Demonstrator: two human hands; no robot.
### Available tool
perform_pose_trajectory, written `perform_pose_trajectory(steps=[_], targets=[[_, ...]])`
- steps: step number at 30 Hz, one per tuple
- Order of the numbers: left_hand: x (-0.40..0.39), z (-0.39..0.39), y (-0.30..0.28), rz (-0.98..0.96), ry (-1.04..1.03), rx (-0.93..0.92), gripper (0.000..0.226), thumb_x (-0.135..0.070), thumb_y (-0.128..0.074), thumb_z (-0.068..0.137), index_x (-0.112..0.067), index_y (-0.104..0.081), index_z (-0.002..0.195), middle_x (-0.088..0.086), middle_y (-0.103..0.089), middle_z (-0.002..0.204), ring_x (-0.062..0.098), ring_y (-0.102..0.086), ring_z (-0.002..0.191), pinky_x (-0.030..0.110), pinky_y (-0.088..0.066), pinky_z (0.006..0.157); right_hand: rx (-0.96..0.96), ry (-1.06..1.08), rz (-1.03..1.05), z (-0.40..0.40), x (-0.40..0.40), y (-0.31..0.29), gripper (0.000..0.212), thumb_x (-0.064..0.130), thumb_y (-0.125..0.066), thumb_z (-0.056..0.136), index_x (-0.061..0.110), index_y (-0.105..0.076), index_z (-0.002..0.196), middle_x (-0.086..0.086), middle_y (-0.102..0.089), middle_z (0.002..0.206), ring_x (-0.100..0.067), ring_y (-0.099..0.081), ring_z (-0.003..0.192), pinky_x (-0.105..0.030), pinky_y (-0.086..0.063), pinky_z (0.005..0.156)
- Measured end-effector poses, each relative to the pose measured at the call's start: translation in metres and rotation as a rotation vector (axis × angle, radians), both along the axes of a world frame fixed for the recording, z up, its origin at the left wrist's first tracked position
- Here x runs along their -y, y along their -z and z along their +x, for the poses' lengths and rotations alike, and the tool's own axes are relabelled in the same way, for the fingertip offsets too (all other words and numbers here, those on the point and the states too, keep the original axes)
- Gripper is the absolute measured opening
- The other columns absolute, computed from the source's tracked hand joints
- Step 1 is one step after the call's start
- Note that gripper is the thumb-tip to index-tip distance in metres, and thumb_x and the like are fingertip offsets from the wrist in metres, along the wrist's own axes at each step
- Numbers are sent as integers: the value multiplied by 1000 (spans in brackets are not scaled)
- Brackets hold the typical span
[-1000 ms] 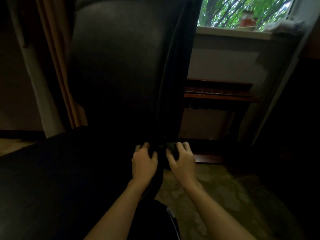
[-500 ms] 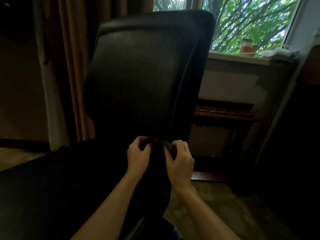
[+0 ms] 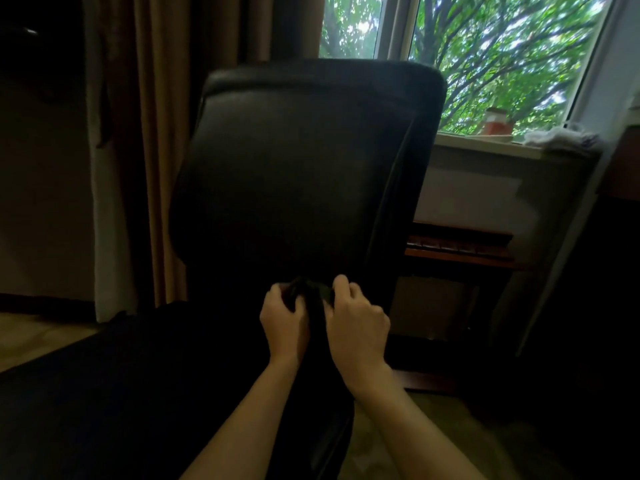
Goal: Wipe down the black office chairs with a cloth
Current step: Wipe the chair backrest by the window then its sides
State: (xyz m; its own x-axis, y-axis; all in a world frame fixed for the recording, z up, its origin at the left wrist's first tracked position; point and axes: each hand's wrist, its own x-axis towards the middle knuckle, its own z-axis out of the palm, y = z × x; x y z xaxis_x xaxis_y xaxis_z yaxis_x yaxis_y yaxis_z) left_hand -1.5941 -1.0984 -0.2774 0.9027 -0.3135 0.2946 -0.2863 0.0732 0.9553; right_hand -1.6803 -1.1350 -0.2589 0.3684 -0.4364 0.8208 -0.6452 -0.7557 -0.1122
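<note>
Grip: the left hand (image 3: 284, 320) and the right hand (image 3: 356, 323) each have fingers curled around a dark cloth (image 3: 311, 294), bunched between them; neither is spread flat.
Fingers: the right fingertips (image 3: 341, 282) hook over the top of the bundle; the left ones wrap its other side, thumbs hidden.
Cloth: it sits at the foot of the chair back (image 3: 298, 174), just above the seat (image 3: 138, 393); whether it touches the back is hard to tell in the dim light.
Handling of cloth: soft and light, likely to bunch; best gathered into a flat pad under one palm.
Handling of chair: smooth, leather-like padding that gives a little; a swivel chair probably rolls or turns under pressure, so the free hand should steady the top edge or side of the back.
Chair position: the back stands upright, facing the person.
Beyond the chair: curtains (image 3: 145, 150) hang to its left; a window (image 3: 502, 60) with green trees is behind to its right, with a sill (image 3: 485, 145) carrying a small jar (image 3: 497, 121).
Stage: seemingly readying the cloth.
</note>
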Motion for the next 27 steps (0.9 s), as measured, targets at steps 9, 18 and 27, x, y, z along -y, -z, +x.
perform_pose_trajectory(steps=[9,18,27], targets=[[-5,54,-40,-14,-13,-38,9,-20,-58,95,-23,-58,87,-4,-62,83,14,-61,80,28,-48,70,-129,-74,56,41,3,-56,18,22,-49,100,18,-46,117,-2,-67,82,-25,-67,71,-36,-55,59],[7,93,-66,105,-113,89,18,-24,-60,95,-24,-56,77,-3,-61,79,9,-58,72,23,-41,61,-166,-62,90,81,20,-76,21,27,-47,101,19,-43,119,0,-64,76,-20,-64,63,-36,-56,55],[-13,118,-2,102,-143,215,17,-19,-56,97,-16,-59,80,-3,-61,74,8,-58,68,17,-39,57,-250,-180,245,106,7,-37,9,24,-45,102,17,-41,105,4,-51,65,-14,-54,55,-25,-42,45]])
